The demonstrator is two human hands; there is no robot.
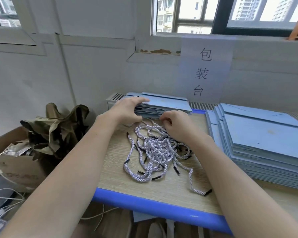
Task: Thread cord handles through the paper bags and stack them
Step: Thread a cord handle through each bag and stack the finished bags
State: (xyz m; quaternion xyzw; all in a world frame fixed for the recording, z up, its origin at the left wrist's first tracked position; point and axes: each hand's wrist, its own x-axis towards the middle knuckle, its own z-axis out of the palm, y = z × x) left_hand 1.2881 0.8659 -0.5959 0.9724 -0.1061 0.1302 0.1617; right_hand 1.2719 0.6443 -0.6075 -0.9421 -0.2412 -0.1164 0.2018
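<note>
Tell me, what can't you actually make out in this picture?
Head view only:
- What the right hand holds: its curled fingers hide it.
- Whether the far stack of bags has handles: both hands cover its near edge.
- Right stack: cut off by the frame edge.
- Cardboard box contents: hidden by crumpled paper.

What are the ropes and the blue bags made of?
The ropes look like soft twisted cord, pale strands wound together, with stiff black tips, probably plastic. The blue bags look like matte paper or thin card: flat, creased, sharp-edged. The table looks like wood-grain laminate with a shiny blue edge.
</note>
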